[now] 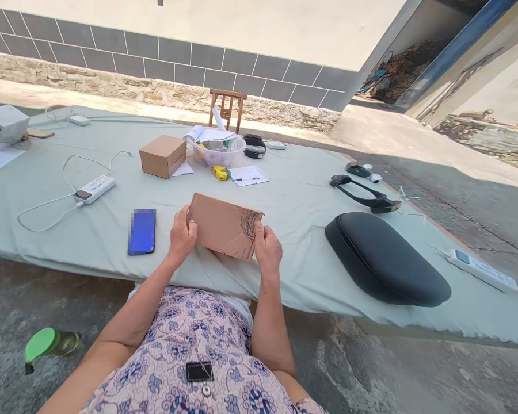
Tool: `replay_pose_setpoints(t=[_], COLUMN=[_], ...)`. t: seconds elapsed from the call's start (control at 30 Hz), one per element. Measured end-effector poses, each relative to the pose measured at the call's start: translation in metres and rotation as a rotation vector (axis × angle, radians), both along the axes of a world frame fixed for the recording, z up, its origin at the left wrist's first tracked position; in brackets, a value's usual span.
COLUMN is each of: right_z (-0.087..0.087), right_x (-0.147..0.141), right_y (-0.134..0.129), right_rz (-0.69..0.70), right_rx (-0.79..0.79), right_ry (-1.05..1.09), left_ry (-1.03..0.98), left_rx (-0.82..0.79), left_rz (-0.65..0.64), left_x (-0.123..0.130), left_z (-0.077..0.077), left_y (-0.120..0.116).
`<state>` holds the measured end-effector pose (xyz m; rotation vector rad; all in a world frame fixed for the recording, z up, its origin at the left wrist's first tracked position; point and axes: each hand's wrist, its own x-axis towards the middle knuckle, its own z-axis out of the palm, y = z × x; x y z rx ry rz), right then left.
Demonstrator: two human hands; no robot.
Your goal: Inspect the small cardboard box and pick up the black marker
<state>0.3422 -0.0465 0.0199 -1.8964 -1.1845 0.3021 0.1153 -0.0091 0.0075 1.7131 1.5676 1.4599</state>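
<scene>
A flat brown cardboard piece with dark scribbled lines at its right end is held between my two hands, tilted above the near edge of the cloth-covered table. My left hand grips its left end, thumb on the front face. At the right end, my right hand pinches the cardboard beside the scribble, thumb on top. Just left of my left hand lies a phone with a blue screen. Beyond the cardboard are a closed brown box, a yellow tape measure and a paper with a pen.
A pale basket holds papers and small items. On the right lie a black case, a black headset and a white power strip. A white power bank with cables sits left. Another person's fingers touch a white box.
</scene>
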Motion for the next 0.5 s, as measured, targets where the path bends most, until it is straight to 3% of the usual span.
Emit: replay_pose_setpoints(t=[0.1,0.3,0.5], right_z=[0.005,0.006,-0.007], right_x=[0.005,0.006,0.008], right_y=[0.009,0.029,0.024], right_rz=[0.032,0.166,0.181], right_rx=[-0.013,0.211,0.219], right_ry=[0.035,0.295,0.268], left_ry=[-0.049,-0.095,-0.101], left_rx=[0.017,-0.068,-0.138], left_rz=[-0.039,-0.116,-0.217], left_x=[0.001,0.010,0.011], left_z=[0.001,-0.013,-0.019], left_y=[-0.003,-0.006,-0.007])
